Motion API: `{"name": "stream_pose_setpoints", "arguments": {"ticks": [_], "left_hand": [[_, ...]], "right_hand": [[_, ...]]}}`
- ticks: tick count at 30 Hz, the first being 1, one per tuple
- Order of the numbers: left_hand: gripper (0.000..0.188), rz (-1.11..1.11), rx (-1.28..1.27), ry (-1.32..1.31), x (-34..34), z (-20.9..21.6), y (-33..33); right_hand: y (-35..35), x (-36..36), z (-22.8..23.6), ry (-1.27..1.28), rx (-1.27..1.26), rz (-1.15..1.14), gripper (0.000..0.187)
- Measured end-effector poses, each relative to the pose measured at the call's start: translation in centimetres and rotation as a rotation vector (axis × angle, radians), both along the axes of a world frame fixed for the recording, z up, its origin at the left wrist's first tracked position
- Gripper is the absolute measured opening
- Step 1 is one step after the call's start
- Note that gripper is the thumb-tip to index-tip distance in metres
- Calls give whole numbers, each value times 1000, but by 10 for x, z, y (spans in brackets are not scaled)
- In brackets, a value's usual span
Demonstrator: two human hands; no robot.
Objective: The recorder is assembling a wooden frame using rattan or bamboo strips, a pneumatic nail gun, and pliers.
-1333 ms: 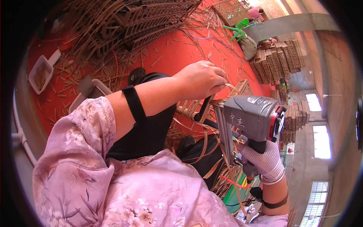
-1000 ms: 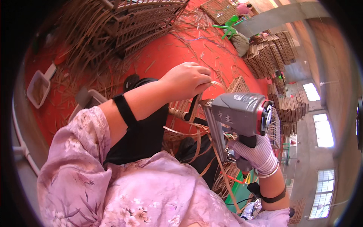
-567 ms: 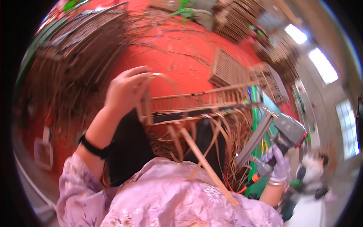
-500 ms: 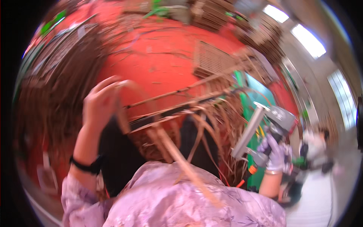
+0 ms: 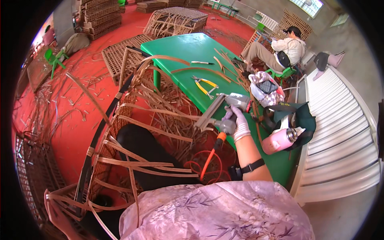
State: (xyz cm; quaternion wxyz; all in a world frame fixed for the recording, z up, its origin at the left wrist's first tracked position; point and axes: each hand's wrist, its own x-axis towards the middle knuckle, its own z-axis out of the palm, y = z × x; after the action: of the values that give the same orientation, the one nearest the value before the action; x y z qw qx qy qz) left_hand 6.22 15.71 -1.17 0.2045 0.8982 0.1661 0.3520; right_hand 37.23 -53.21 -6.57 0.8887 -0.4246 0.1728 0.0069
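Observation:
My right hand (image 5: 237, 122), in a pale thin glove, grips a grey pneumatic staple gun (image 5: 228, 125); an orange hose (image 5: 212, 154) runs down from its handle. The gun is over the table's near edge. At the lower left my left hand (image 5: 58, 218) is at the near corner of a woven wicker frame (image 5: 106, 150), its fingers closed around a bent flat brown strip (image 5: 66, 197). The frame tilts across my legs, with a black bar along its edge and several loose strips sticking out to the right.
A green table (image 5: 180, 48) carries yellow-handled pliers (image 5: 206, 86), a marker (image 5: 203, 63), a pink bottle (image 5: 280, 141) and a dark bag (image 5: 306, 124). Strip scraps litter the red floor (image 5: 76, 138). Woven panels (image 5: 100, 18) are stacked behind. Another person (image 5: 286, 50) sits at the far right.
The view has swung to the right and sharpened. My left hand has moved down to the frame's near corner. The frame now stands more lengthwise, and the staple gun stays in my right hand.

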Motion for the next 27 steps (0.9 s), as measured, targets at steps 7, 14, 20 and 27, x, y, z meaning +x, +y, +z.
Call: {"name": "stream_pose_setpoints", "arguments": {"ticks": [7, 14, 20, 27], "left_hand": [[30, -26, 64, 32, -3, -2, 9], [29, -8, -84, -12, 2, 11, -19], [30, 34, -105, -105, 0, 14, -40], [25, 37, 2, -137, -8, 45, -99]], "right_hand": [[-112, 87, -56, 223, -300, -355, 39], [-102, 68, 10, 329, -1458, -714, 78], [4, 84, 46, -356, -1817, -41, 66], [54, 138, 72, 169, -2133, 665, 110]]}}
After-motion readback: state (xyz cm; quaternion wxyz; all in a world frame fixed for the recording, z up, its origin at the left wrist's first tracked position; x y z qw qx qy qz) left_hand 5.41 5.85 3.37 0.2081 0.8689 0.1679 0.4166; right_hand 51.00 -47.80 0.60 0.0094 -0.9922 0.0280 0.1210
